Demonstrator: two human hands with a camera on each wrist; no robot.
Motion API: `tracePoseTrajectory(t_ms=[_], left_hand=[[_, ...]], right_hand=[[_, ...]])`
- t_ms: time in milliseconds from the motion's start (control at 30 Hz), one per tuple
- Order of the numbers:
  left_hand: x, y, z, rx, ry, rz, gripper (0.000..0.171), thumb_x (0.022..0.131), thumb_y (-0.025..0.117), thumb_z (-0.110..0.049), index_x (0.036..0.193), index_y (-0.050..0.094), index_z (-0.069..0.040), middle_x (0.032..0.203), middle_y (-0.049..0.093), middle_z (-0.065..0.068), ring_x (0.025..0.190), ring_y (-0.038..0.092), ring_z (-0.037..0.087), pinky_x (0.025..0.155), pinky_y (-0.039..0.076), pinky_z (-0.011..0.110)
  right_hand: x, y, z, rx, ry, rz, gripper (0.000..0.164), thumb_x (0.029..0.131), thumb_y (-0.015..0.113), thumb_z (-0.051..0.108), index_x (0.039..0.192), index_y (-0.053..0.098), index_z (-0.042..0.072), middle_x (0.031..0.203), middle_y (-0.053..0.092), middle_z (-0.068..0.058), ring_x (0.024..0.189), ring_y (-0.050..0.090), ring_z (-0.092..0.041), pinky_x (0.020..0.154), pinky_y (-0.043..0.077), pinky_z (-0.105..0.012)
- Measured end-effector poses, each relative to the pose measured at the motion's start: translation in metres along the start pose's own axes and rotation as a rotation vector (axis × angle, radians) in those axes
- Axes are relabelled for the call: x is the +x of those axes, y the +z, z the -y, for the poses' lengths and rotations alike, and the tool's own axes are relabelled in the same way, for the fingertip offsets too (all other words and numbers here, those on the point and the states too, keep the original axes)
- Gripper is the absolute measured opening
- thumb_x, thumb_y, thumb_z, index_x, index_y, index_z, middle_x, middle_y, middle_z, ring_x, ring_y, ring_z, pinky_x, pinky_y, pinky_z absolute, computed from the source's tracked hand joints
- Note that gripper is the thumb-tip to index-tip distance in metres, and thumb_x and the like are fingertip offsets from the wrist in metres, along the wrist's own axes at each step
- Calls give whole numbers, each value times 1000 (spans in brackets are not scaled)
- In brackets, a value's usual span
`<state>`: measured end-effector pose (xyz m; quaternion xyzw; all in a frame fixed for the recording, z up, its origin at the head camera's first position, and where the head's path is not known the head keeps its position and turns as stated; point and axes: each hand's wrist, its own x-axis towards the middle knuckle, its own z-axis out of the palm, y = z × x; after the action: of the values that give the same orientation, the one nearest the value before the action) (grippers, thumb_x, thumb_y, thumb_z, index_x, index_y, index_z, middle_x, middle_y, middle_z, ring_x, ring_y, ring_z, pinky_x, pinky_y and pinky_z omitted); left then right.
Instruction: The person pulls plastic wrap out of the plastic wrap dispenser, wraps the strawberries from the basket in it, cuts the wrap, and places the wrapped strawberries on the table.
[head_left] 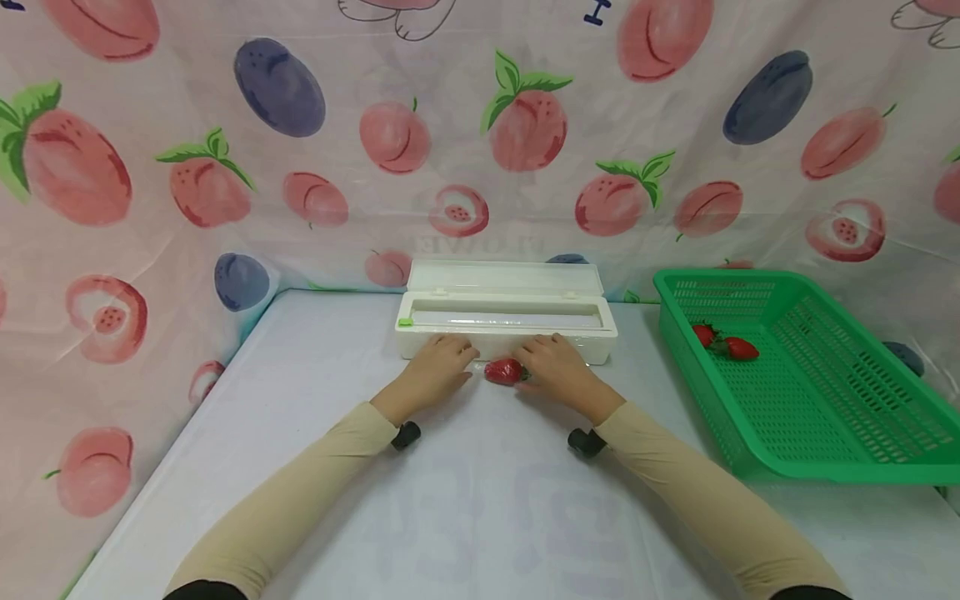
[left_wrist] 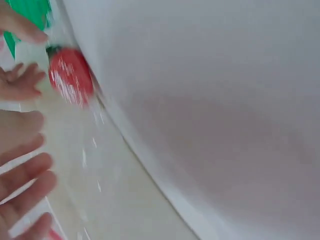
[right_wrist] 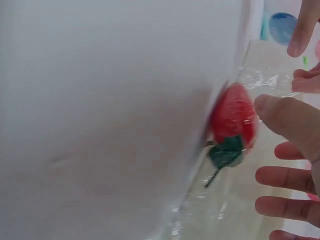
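Observation:
A red strawberry (head_left: 504, 372) under clear cling film (right_wrist: 260, 80) lies against the front of the white cling film dispenser (head_left: 506, 343). To its left is my left hand (head_left: 438, 368), fingers spread along the dispenser's front and thumb toward the berry. On the other side my right hand (head_left: 558, 373) has its thumb tip beside the wrapped strawberry in the right wrist view, with the other fingers apart. The green leaves (right_wrist: 226, 151) and stem point toward the right hand's side. Film also stretches over the dispenser's front in the left wrist view.
The dispenser's lid (head_left: 506, 277) stands raised at the back, with a roll inside the box. At the right, a green plastic basket (head_left: 795, 462) holds a few strawberries (head_left: 738, 348). A fruit-print cloth (head_left: 465, 83) hangs behind the white table (head_left: 480, 517).

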<state>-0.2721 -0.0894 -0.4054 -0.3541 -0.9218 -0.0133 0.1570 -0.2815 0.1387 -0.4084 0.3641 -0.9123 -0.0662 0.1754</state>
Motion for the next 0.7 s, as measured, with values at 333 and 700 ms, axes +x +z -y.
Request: tracePoseTrajectory(t_ms=[333, 700], left_hand=[[-16, -19, 61, -9, -151, -218, 34, 81, 73, -26, 103, 59, -4, 97, 60, 11, 93, 60, 29, 87, 47, 44], [-12, -16, 80, -111, -257, -115, 38, 81, 72, -35, 102, 62, -6, 99, 60, 11, 95, 57, 31, 87, 45, 46]], right_hand=[[28, -20, 6, 54, -91, -140, 37, 80, 73, 35, 107, 65, 12, 96, 68, -5, 90, 63, -22, 78, 50, -36], [81, -15, 34, -6, -242, -253, 37, 88, 61, 35, 117, 63, 12, 94, 65, -3, 86, 64, -19, 75, 49, -35]])
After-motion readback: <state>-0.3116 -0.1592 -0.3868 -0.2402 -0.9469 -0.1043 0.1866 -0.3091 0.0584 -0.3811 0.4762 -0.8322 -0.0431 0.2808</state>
